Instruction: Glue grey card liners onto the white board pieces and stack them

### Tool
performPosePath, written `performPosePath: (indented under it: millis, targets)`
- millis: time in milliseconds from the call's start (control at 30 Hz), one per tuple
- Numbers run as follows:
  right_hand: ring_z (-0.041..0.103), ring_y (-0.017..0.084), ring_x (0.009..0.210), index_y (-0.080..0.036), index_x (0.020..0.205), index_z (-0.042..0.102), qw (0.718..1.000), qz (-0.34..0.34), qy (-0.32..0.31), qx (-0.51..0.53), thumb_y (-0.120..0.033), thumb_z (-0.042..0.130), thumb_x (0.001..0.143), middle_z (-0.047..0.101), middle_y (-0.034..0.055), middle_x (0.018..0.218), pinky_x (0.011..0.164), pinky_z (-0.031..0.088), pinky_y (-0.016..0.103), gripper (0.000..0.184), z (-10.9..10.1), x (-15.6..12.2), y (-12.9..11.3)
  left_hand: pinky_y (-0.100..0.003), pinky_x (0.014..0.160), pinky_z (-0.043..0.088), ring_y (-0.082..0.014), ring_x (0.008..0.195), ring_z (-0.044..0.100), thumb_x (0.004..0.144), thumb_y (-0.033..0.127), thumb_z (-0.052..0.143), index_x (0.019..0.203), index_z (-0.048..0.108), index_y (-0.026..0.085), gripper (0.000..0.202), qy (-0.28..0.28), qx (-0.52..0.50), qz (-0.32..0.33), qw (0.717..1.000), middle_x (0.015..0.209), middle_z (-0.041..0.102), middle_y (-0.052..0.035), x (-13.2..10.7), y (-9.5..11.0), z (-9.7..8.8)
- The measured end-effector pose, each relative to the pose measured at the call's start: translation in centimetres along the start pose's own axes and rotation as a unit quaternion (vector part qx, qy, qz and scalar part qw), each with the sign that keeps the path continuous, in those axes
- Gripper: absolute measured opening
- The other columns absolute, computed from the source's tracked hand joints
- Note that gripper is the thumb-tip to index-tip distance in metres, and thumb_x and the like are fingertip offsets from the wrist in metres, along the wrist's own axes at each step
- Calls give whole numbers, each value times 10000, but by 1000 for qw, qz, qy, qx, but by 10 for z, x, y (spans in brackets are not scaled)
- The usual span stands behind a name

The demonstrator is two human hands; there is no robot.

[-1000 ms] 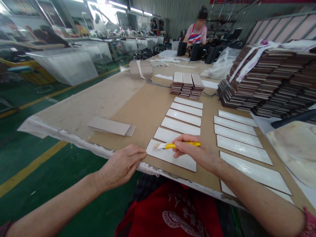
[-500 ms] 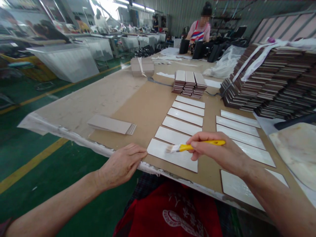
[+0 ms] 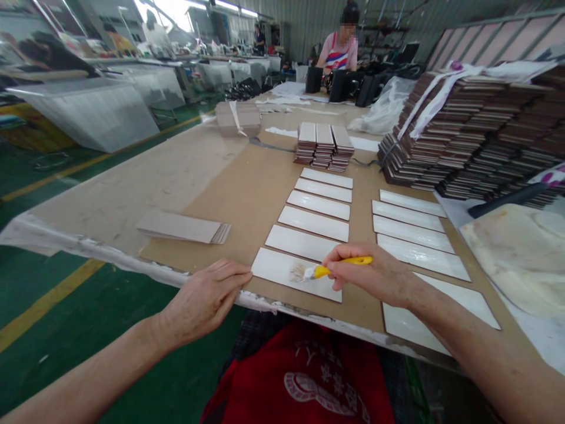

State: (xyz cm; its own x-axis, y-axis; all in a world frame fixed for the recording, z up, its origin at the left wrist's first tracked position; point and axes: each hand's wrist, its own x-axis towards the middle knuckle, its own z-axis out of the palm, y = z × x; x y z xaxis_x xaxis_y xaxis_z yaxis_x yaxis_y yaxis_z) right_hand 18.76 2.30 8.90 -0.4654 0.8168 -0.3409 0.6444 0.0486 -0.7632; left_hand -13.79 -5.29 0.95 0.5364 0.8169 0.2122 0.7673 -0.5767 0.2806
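My right hand (image 3: 368, 275) grips a paintbrush (image 3: 321, 271) with a yellow handle. Its whitened bristles rest on the nearest white board strip (image 3: 272, 268) in the middle column. At that strip's left corner, my left hand (image 3: 207, 300) has its fingers pressed together, the fingertips on the edge; the thumb is mostly hidden. Behind this strip, several similar white strips (image 3: 314, 220) run up the table in a column. A second column of glossy, wet-looking strips (image 3: 417, 253) lies to the right, its nearest one partly covered by my right forearm.
Left of the strips lies a small pile of grey boards (image 3: 180, 227). Bundled strips (image 3: 324, 147) stand behind the columns, with a grey tied bundle (image 3: 238, 119) farther left. A tall stack of dark-edged boards (image 3: 477, 129) rises at right. Across the table (image 3: 212, 182), a co-worker (image 3: 339, 53) stands among black items.
The brush has tilted slightly, and its bristles have spread against the strip. My left hand keeps to the same corner. The whole view has shifted a little.
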Motion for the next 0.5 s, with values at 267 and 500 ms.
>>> performPosePath:
  millis: [267,500]
  targets:
    - [619,189,654,-211,873,740,999,24,33,-33,-423,553,854,709,10,668,593,391,291,283,-16,-37,18,-402,976,505,-227,1094,586,940,120,443,1215,621,146,329,-2,7,5,1000,1188,649,-110,1,3,-2]
    - [645,188,654,-225,896,736,997,45,50,-48,-463,559,872,709,9,674,594,394,287,297,-24,-51,28,-407,965,509,-232,1089,594,941,146,437,1215,626,157,333,-12,23,-6,1000,1193,651,-110,0,1,1]
